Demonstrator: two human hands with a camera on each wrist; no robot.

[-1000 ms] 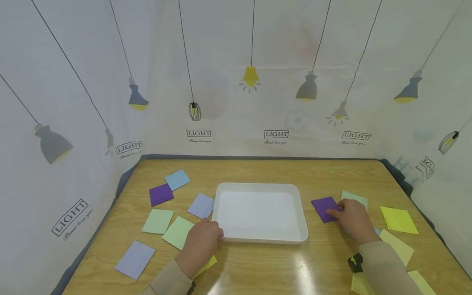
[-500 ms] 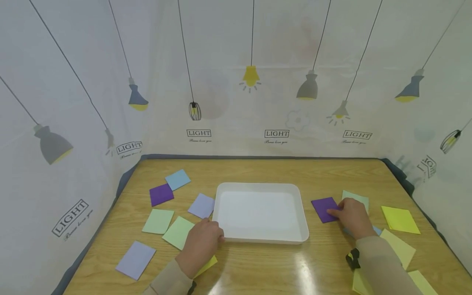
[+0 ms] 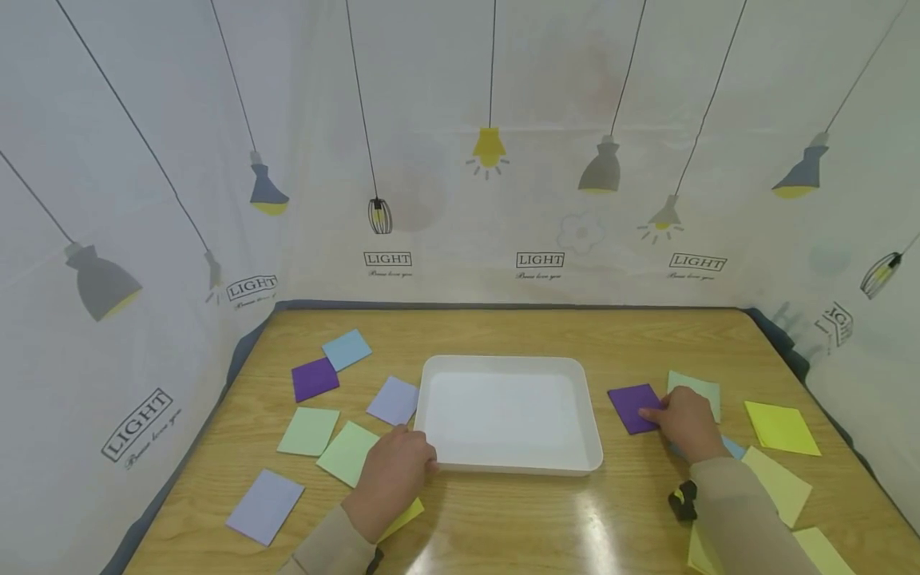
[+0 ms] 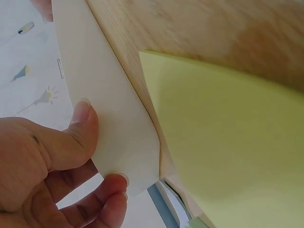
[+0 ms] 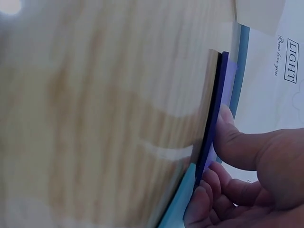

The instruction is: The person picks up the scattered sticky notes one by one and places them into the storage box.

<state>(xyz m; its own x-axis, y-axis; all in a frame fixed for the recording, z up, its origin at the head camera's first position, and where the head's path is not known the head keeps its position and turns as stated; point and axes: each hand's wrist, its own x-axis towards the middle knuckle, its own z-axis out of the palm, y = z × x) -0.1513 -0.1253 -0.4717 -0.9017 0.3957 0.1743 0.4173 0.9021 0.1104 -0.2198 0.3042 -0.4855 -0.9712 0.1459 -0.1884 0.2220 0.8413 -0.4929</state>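
In the head view a shallow white tray point(image 3: 506, 415) sits mid-table. My left hand point(image 3: 391, 479) grips its front left corner; the left wrist view shows the thumb on the tray wall point(image 4: 123, 109) and the fingers curled at the rim. To the right, my right hand point(image 3: 688, 423) pinches the right edge of a purple sticky note pad point(image 3: 632, 409). The right wrist view has the thumb on the purple pad point(image 5: 216, 107) and the fingertips by its edge. A light blue pad point(image 3: 733, 448) lies partly hidden under this hand, with a pale green pad point(image 3: 700, 387) behind it.
Left of the tray lie another purple pad point(image 3: 315, 378), a blue pad point(image 3: 347, 350), lavender pads point(image 3: 264, 507) and green pads point(image 3: 309, 431). A yellow pad point(image 3: 402, 517) is partly under the left forearm. Several yellow pads point(image 3: 782, 428) lie at the right. A printed curtain point(image 3: 460, 239) surrounds the table point(image 3: 517, 519).
The right wrist and sleeve have shifted slightly left while the fingers stay at the purple pad. The left hand and tray look unmoved.
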